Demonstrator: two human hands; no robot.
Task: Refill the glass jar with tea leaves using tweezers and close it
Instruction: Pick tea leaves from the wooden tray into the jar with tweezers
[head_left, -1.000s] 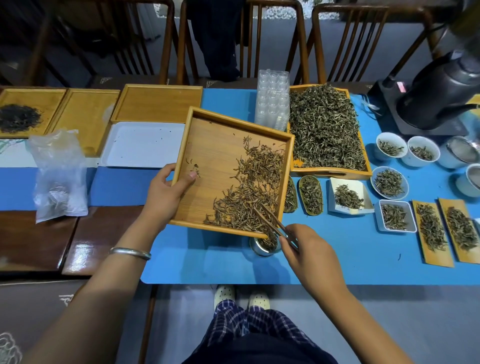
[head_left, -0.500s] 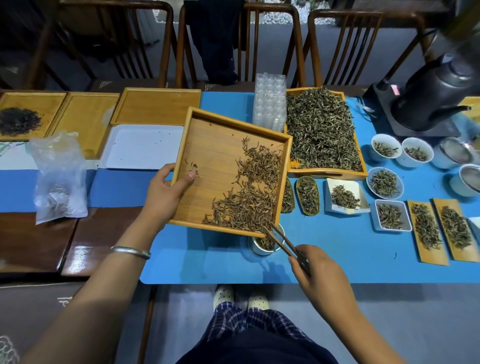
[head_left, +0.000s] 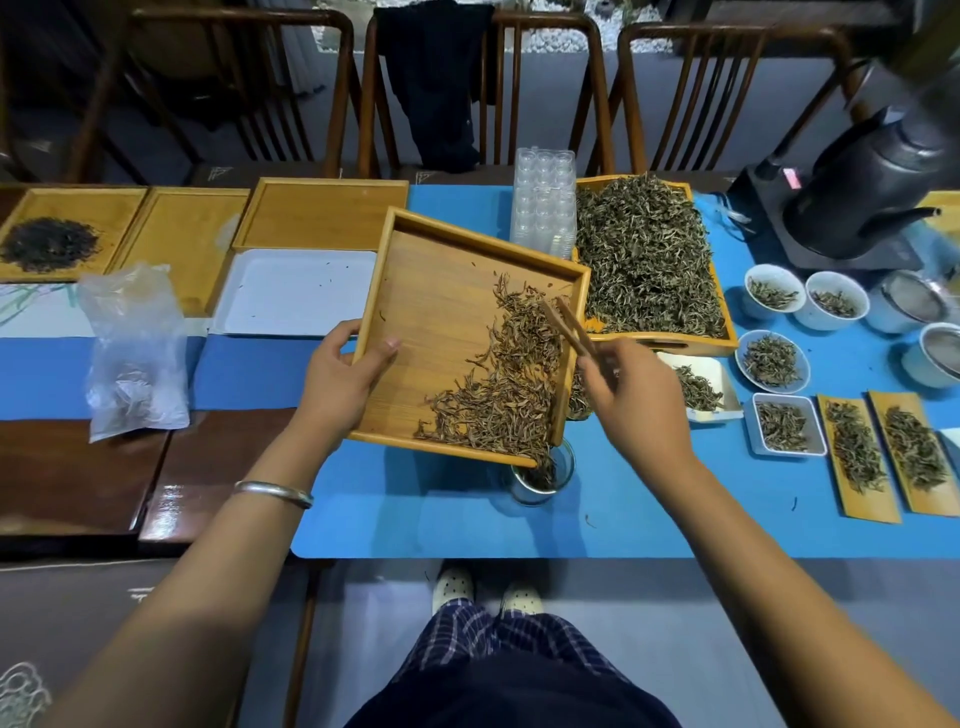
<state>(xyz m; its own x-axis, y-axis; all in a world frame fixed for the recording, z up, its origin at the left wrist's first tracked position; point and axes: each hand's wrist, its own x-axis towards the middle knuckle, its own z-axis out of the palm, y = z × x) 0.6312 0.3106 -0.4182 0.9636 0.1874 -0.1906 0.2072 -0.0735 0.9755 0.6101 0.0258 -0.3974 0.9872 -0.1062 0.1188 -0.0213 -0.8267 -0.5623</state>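
Left hand (head_left: 337, 382) gripping tilted tray (head_left: 441, 312) by its left edge, thumb on the floor, right hand (head_left: 636, 402) pinching tweezers (head_left: 569, 327), tips nearly together over tea leaves (head_left: 511, 384), jar (head_left: 543, 470) on mat (head_left: 675, 519) under tray's low corner, below right hand, leaves inside.

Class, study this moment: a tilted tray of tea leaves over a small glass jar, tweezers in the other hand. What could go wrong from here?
1. The wooden tray corner is wider than the glass jar, so tea leaves may spill onto the blue mat.
2. The left hand alone holds the tray; it could slip.
3. Tweezers might sweep too much at once.
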